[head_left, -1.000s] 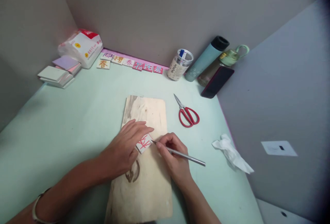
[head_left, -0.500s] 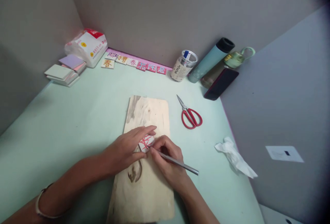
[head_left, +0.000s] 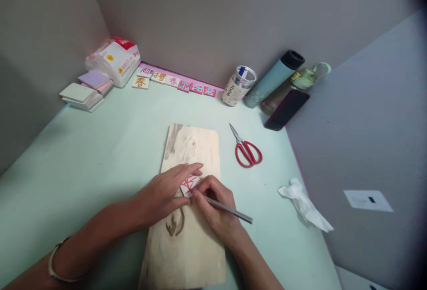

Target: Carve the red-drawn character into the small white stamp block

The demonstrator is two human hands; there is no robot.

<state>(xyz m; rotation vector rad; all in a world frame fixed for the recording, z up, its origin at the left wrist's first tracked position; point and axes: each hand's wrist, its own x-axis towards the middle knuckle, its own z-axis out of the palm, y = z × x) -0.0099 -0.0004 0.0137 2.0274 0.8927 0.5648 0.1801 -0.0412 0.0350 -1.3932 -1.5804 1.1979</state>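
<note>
Several pale and lilac slabs sit stacked at far left on the pale green table, tissue pack just behind. Next along, seven lettered tiles by the back wall, one set in front of the others. Left hand, seen from my end of the link: thumb and fingers curved, gap only as wide as the small tile they grip. That tile, white with red strokes, lies tilted on the wooden board, partly covered by both hands. Right hand: fingers pinched tight round a slim metal tool, pen-style; tip hidden or too small, so I can't tell if it touches. Change versus a second ago: right hand is in closer, tool end over the lower strokes instead of the tile's right edge, and left thumb now lies straight along the near side. My read: tile better braced, work shifted in to the red lines. Last half second, only the tool's angle differs slightly. Further right, untouched: can, red-handled scissors, blue tumbler, dark phone leaning against a green-lidded bottle, crumpled tissue.
</note>
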